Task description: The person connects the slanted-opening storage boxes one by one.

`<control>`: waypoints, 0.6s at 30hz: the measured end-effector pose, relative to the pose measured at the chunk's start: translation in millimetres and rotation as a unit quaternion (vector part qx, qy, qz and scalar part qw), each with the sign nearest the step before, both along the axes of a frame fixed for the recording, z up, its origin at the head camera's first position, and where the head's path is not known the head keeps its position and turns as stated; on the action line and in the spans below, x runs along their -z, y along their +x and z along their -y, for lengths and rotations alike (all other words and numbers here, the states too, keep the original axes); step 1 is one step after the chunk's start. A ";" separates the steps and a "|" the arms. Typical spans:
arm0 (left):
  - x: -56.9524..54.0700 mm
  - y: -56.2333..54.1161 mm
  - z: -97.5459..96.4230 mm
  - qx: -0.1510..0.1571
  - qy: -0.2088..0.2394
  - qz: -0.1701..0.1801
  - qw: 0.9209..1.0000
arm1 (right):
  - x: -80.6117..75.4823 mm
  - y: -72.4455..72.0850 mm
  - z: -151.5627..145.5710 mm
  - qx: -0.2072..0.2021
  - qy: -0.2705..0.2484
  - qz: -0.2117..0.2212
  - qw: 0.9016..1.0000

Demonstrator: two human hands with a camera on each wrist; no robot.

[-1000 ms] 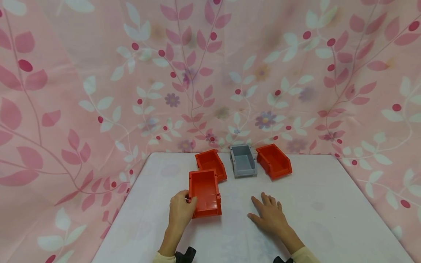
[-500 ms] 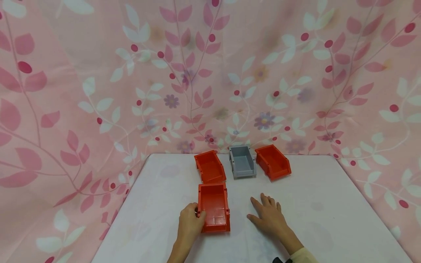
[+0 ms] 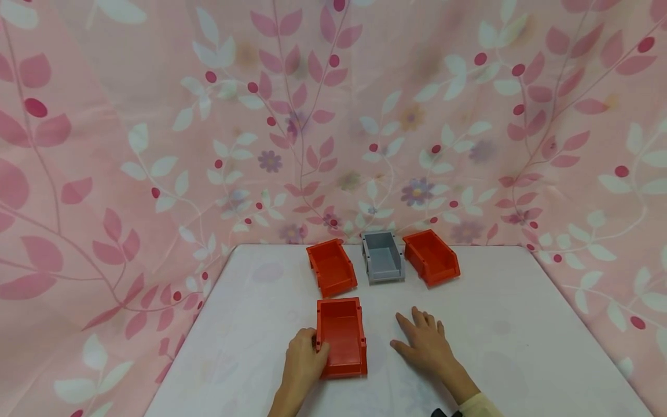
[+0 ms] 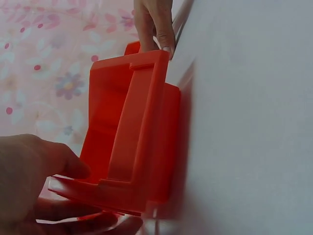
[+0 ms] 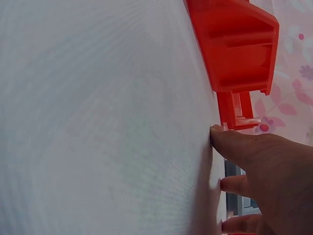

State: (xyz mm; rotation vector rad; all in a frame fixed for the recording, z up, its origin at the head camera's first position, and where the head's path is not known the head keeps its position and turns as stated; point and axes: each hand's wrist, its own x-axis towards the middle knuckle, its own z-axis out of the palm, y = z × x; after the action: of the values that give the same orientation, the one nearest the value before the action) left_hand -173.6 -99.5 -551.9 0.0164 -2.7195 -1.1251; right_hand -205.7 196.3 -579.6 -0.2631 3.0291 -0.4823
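Note:
My left hand (image 3: 304, 359) pinches the left side wall of a red storage bin (image 3: 342, 333), thumb inside and fingers outside. In the left wrist view the thumb (image 4: 66, 161) lies over the rim of that bin (image 4: 142, 127), whose base is close over the white table. My right hand (image 3: 427, 343) rests on the table to the right of the bin, fingers spread and holding nothing. The right wrist view shows its fingertips at the cloth, with the held bin (image 5: 239, 49) standing beyond the thumb (image 5: 234, 144).
Along the back of the white table (image 3: 495, 324) stand a tilted red bin (image 3: 332, 267), a grey bin (image 3: 383, 258) and another red bin (image 3: 432, 258). A pink floral curtain (image 3: 312, 116) hangs behind the table's far edge.
My left hand has brought the red bin rightward and nearer to me, lowering it away from the back left bin it overlapped. My right hand has stayed in place.

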 end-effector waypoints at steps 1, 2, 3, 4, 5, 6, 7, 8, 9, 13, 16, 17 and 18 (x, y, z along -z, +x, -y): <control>-0.4 -0.4 0.1 0.000 -0.004 0.001 1.000 | -0.1 0.1 0.2 0.000 -0.001 0.001 1.000; -0.8 -0.9 0.3 0.003 -0.008 0.000 1.000 | -0.2 0.1 0.3 0.000 -0.002 0.001 1.000; -1.2 -1.7 0.4 0.007 -0.011 -0.001 1.000 | -0.4 0.2 0.4 0.001 -0.002 0.002 1.000; -1.3 -2.9 0.8 0.014 -0.011 -0.004 1.000 | -0.6 0.4 0.4 0.002 -0.002 0.002 1.000; -1.3 -4.3 1.0 0.024 -0.008 -0.011 1.000 | -0.8 0.4 0.5 0.002 -0.002 0.002 1.000; -0.9 -5.8 1.2 0.037 -0.004 -0.016 0.999 | -1.0 0.4 0.5 0.002 -0.002 0.002 1.000; -0.5 -7.4 1.7 0.052 -0.002 -0.020 0.998 | -1.0 0.4 0.5 0.003 -0.002 0.003 1.000; -0.2 -9.1 2.0 0.067 0.000 -0.023 0.997 | -1.2 0.5 0.6 0.003 -0.003 0.003 1.000; 0.4 -10.6 2.3 0.082 0.000 -0.023 0.996 | -1.6 0.6 0.7 0.003 -0.003 0.004 1.000; 2.5 -13.8 3.5 0.130 -0.008 -0.022 0.991 | -2.2 1.3 1.2 0.003 -0.003 0.007 1.000; 4.4 -14.3 4.6 0.152 -0.027 -0.017 0.988 | -1.9 1.7 1.5 0.004 -0.002 0.007 1.000; 5.3 -14.5 4.9 0.156 -0.035 -0.014 0.987 | -2.3 2.0 1.8 0.004 -0.002 0.006 1.000; 6.3 -14.7 5.2 0.160 -0.042 -0.010 0.986 | -1.9 2.1 2.0 0.004 -0.003 0.005 1.000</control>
State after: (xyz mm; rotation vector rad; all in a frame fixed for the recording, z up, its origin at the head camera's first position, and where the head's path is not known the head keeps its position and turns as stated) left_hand -188.2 -104.7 -558.1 -0.4567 -2.8156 -1.0741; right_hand -203.6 194.3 -577.7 -0.2476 3.0207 -0.4904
